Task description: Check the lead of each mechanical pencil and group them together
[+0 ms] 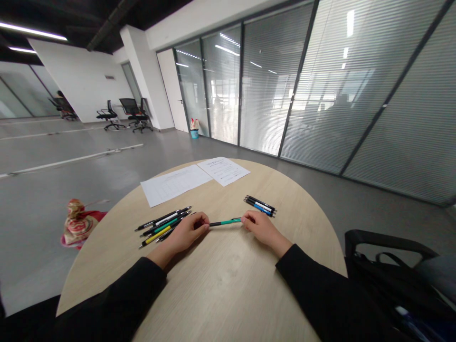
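Note:
Between my two hands a green and black pen [225,222] lies crosswise, just above or on the round wooden table. Its dark end is pinched in the fingers of my left hand [188,231]. My right hand [261,226] has its thumb and fingers closed on the other, green end. Beside my left hand lies a loose group of several pens [164,219], with black, white, green and yellow barrels, partly hidden by that hand. Just beyond my right hand rests a smaller group of pens [260,205] with black, white and blue barrels, laid side by side.
Two printed paper sheets [174,183] lie at the table's [221,294] far side. A black chair [388,247] with things on it stands close on the right. A red and beige cloth bundle [80,223] is at the left, beyond the table edge.

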Tool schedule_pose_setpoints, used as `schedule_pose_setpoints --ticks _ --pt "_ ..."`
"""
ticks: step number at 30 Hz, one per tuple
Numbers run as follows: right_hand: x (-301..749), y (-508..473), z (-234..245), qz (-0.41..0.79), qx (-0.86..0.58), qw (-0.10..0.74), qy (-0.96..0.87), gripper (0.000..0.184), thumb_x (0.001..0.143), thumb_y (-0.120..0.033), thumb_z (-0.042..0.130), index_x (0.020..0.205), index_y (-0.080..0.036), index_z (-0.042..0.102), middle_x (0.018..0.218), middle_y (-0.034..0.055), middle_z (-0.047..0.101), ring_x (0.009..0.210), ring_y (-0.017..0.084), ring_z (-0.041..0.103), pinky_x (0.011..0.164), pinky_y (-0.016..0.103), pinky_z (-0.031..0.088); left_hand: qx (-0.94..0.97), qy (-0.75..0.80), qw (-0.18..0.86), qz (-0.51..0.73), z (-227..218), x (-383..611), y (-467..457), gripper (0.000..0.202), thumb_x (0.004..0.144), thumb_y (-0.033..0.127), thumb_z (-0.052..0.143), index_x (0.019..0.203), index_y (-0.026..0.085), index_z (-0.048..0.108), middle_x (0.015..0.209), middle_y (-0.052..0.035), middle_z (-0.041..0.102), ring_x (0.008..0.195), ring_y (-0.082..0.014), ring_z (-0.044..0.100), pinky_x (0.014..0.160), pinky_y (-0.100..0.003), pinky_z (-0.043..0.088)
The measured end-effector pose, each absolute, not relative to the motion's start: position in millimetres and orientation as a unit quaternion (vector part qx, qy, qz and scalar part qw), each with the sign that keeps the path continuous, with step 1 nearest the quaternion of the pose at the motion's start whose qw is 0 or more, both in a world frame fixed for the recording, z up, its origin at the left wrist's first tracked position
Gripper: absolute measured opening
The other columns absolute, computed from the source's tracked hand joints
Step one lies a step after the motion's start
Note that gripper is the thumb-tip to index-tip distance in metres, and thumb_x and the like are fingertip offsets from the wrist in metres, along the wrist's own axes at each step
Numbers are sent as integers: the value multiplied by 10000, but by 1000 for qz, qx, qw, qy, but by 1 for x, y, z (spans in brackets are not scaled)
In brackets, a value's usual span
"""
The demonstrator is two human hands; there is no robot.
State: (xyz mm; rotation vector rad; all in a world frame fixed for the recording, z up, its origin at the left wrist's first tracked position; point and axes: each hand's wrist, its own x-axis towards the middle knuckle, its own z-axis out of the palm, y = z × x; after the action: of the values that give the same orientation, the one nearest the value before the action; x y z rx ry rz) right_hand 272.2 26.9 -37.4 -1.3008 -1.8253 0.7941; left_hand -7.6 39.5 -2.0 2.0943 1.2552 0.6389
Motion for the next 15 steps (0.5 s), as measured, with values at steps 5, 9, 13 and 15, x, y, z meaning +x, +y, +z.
schedule_pose_setpoints --ticks 5,9,13,15 --pt "271 24 -37 322 -505 352 -720 129 874 -275 635 839 -174 707 704 -1 649 649 143 550 612 248 363 798 468 298 237 0 -5 36 225 854 410 571 836 194 632 733 -7 606 700 -188 526 659 -300 401" --pt "271 22 -35 304 -496 320 -747 113 867 -234 634 880 -190 737 731 5 669 664 150 558 616 252 360 801 465 293 239 -1 -5 35 205 865 390 567 848 195 628 739 -7 610 696 -186 529 656 -299 402" --pt "271 21 -32 285 -476 298 -777 162 902 -211 585 924 -198 744 835 31 718 751 173 612 679 265 390 804 459 289 244 -5 -6 37 206 881 392 570 871 194 628 748 -5 606 698 -181 532 654 -294 402" --pt "270 20 -30 281 -475 294 -780 172 915 -207 569 927 -200 740 883 41 732 800 184 632 717 272 404 804 455 293 245 -7 -6 37 200 880 387 582 894 194 630 748 -1 601 695 -178 531 648 -287 403"
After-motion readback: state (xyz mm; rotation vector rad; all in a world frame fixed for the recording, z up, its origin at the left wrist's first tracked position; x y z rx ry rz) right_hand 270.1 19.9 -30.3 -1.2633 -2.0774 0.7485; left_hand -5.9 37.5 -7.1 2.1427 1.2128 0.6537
